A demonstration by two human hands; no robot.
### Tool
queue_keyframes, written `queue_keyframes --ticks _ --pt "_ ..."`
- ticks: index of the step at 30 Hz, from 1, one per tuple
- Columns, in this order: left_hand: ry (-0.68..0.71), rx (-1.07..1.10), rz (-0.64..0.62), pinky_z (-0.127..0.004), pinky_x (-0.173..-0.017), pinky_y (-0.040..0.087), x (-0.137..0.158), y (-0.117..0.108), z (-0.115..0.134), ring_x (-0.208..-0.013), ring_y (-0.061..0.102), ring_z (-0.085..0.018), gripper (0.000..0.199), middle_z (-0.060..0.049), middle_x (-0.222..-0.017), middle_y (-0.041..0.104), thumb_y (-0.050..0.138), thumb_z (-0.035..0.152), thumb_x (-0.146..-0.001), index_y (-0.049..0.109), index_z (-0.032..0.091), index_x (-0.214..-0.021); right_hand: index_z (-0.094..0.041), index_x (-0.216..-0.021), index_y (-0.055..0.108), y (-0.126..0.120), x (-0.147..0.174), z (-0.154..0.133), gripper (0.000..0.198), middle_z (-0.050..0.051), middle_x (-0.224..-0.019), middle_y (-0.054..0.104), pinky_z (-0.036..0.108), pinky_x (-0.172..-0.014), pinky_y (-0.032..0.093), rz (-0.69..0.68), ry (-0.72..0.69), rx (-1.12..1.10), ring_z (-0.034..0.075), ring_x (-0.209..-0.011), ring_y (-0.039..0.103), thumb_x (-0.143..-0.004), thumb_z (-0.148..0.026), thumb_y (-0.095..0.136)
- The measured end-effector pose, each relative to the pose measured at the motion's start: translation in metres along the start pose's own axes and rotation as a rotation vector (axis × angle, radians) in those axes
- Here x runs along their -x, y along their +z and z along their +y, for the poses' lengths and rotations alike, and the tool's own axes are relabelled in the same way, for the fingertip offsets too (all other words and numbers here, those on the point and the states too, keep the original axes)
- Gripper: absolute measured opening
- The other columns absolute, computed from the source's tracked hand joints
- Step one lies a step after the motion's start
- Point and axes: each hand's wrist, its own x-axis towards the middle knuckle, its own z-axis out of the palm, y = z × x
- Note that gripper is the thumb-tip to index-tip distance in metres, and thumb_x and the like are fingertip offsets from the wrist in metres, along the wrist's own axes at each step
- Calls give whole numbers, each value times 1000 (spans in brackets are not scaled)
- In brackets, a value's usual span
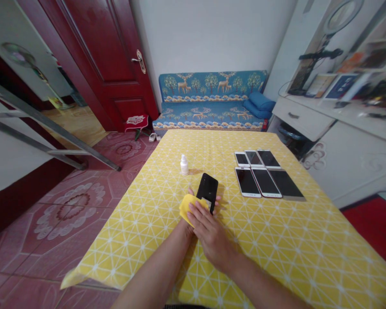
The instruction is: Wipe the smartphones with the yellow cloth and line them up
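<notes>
A black smartphone (208,187) rests in my left hand (217,200), its back with the camera corner turned up. The fingers of that hand curl around the phone's edges from beneath; the palm is hidden under the phone and a cloth. With its fingers laid together, my right hand (209,229) presses a yellow cloth (188,207) on the phone's lower part. A small light patch, perhaps a label, shows on the phone beside the cloth. Beyond the phone, a little to the left, a small white bottle (184,165) stands upright on the table.
Several phones lie in two rows on the table's right side, among them a white phone (247,182) and a dark one (286,184). A yellow patterned tablecloth (141,240) covers the table. Behind stands a blue sofa (199,109); a white cabinet (357,150) is at right.
</notes>
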Motion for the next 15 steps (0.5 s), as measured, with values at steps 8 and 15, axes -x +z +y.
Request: queue_keyframes --ticks 8,15 --pt "-278 335 -420 -39 -93 50 -38 12 39 -106 64 -31 80 -20 -108 68 33 71 -86 61 3 -118 -23 -149 28 -11 26 28 57 8 -149 40 49 -112 38 76 103 86 22 -140 33 -94 -10 36" --pt "-257 404 -513 -35 -93 50 -40 13 33 -106 64 -28 74 -24 -115 65 36 66 -88 58 0 -114 -26 -151 22 -15 26 30 59 7 -150 40 51 -112 36 133 188 129 22 -141 32 -95 -11 35"
